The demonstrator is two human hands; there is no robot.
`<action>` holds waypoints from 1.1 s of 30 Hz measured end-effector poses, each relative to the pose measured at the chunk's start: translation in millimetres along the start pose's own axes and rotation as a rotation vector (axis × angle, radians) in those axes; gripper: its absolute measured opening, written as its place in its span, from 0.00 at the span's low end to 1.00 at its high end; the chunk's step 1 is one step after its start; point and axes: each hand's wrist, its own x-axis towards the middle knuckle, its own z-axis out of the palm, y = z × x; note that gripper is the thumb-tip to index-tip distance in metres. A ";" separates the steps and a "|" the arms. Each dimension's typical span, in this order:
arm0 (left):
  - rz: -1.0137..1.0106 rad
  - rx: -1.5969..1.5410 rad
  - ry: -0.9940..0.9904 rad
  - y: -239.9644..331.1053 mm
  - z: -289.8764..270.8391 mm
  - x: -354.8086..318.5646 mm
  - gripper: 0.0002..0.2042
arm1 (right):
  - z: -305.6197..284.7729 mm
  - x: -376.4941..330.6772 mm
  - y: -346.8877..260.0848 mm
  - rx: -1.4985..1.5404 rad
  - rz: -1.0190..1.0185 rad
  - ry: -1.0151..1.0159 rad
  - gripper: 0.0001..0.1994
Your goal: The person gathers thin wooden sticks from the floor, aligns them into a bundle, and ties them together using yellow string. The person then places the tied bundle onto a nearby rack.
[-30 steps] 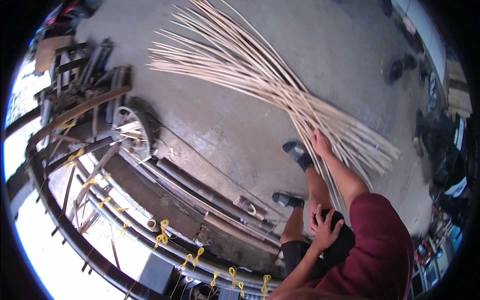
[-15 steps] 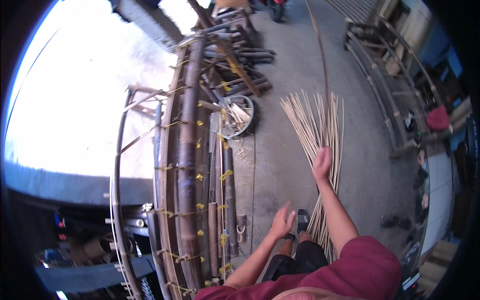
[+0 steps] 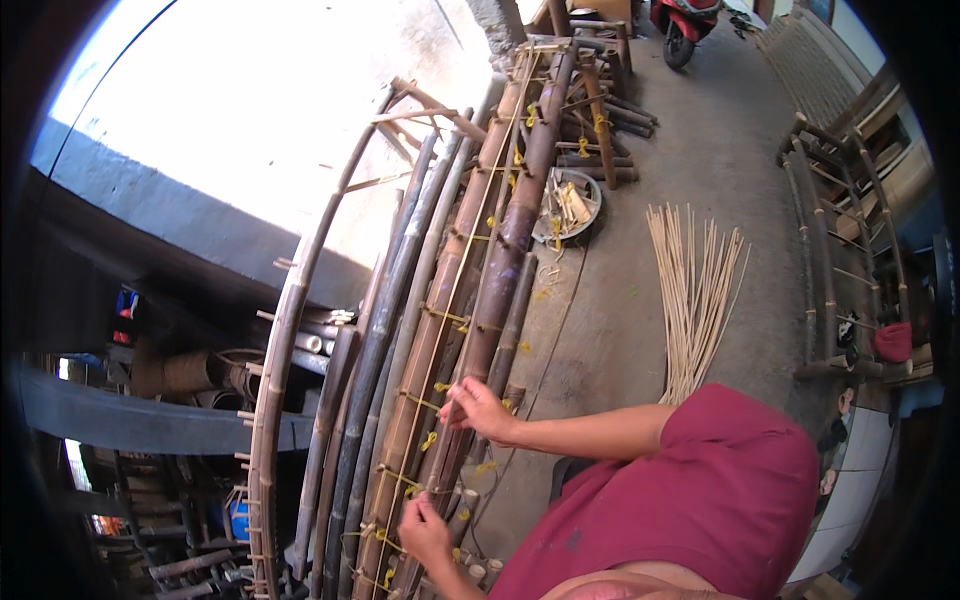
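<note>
before me a person [image 3: 650,520] in a maroon shirt [image 3: 740,450] reaches to a long brown bamboo pole [image 3: 503,280], running from their eight o'clock to nearly twelve, yellow ties [image 3: 428,441] alongside. at ten o'clock the right hand [image 3: 475,410], at nine the left hand [image 3: 425,532], fingers curled in near the pole; i cannot tell whether either grips anything. pale sticks [image 3: 690,300] fan out at twelve.

Right arm [image 3: 590,432] outstretched toward the left side, right hand [image 3: 477,410] farther forward than left hand [image 3: 425,532], both partly curled.
</note>
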 end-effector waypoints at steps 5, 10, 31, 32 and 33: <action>-0.093 0.190 -0.029 -96.8 -37.6 38.0 0.13 | -29.8 -3.0 21.6 -0.594 0.198 -0.441 0.14; -0.230 0.598 -0.114 -103.3 -23.3 65.0 0.12 | -135.3 9.7 -62.7 -0.746 0.171 -0.338 0.14; 0.565 0.031 -0.041 506.2 348.4 369.0 0.11 | -375.1 179.0 -509.5 -0.623 -0.051 -0.080 0.11; 0.624 -0.069 0.063 512.1 353.8 367.0 0.10 | -394.5 207.8 -526.6 -0.583 -0.133 -0.089 0.11; 0.561 -0.181 -0.028 516.2 349.8 360.6 0.10 | -392.5 226.6 -557.6 -0.607 -0.077 -0.002 0.09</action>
